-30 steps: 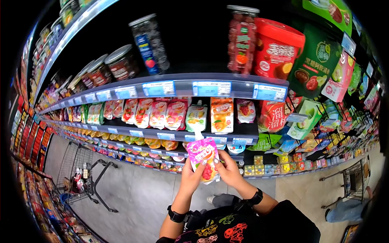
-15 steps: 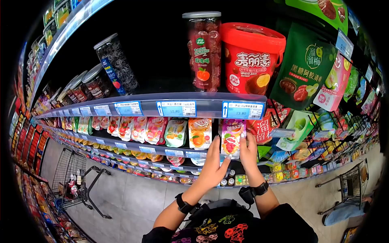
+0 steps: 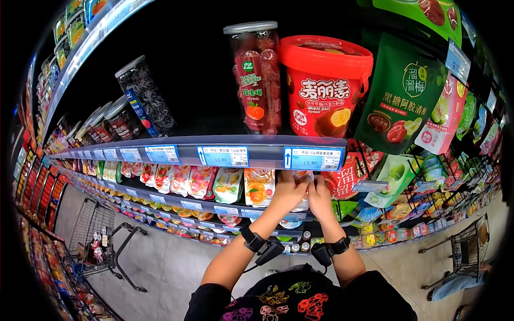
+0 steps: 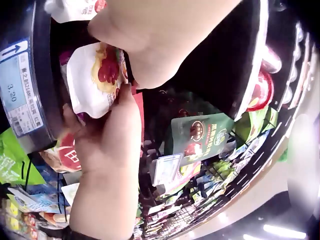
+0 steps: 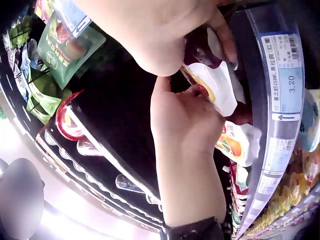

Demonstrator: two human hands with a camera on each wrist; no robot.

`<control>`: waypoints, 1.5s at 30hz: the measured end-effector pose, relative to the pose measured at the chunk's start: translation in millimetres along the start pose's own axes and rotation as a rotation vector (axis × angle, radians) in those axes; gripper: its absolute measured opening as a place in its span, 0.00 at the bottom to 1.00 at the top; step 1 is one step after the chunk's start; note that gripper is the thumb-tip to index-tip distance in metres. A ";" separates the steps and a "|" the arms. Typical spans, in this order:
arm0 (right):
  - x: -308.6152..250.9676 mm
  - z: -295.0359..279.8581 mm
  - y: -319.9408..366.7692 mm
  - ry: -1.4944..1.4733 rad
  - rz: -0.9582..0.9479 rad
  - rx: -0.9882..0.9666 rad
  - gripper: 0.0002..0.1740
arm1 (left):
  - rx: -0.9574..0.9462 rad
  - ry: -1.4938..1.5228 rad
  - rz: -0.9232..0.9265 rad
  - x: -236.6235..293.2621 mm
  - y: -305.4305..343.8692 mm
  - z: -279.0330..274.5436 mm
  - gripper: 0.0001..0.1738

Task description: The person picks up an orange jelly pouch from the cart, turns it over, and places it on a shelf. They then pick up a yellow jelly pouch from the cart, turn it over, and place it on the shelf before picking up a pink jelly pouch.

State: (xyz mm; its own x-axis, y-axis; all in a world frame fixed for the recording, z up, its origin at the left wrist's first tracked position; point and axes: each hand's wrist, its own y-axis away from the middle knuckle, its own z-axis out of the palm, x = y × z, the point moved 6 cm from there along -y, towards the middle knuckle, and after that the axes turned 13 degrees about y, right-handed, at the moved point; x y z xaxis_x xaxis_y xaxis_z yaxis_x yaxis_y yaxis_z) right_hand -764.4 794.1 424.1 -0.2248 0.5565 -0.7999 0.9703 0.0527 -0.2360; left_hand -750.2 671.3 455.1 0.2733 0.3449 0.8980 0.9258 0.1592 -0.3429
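A fruit jelly pouch (image 4: 82, 82), white and purple with red berries printed on it, stands between my two hands at the right end of the shelf under the price rail. In the head view my left hand (image 3: 290, 193) reaches across its front, fingers curled at it, and covers most of it. My right hand (image 3: 320, 200) grips its right side; the left wrist view has the right thumb along one edge and fingers at the other. Just left of the hands stands an orange jelly pouch (image 3: 259, 187), with a green-and-white pouch (image 3: 228, 186) beyond it.
Above the hands runs a price rail (image 3: 225, 153). On the shelf over it stand a tall plum jar (image 3: 257, 80) and a red tub (image 3: 325, 85). Hanging bags, including a dark green bag (image 3: 401, 93), crowd the right. A shopping cart (image 3: 101, 235) stands at left.
The pouch has gone from in front of my body up to the shelf's right end, beside the orange pouch. My left hand has moved over its front, and the view has shifted right.
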 end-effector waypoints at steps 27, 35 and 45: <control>-36.7 4.8 12.5 0.176 -0.354 0.144 0.34 | -0.046 -0.313 0.236 14.9 30.6 14.5 0.46; -43.3 0.3 20.9 0.280 -0.409 0.322 0.26 | -0.149 -0.061 0.315 43.4 65.9 -9.6 0.36; -163.4 30.2 123.9 -0.005 -0.780 0.477 0.15 | 0.092 0.301 0.243 54.2 141.5 -180.5 0.14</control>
State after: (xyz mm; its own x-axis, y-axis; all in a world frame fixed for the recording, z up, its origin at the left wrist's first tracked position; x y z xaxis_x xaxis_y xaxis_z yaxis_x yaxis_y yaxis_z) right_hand -610.1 684.6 508.9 -0.8028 0.5032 -0.3199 0.4033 0.0631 -0.9129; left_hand -557.2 545.6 505.0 0.5588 0.0980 0.8235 0.8010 0.1936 -0.5666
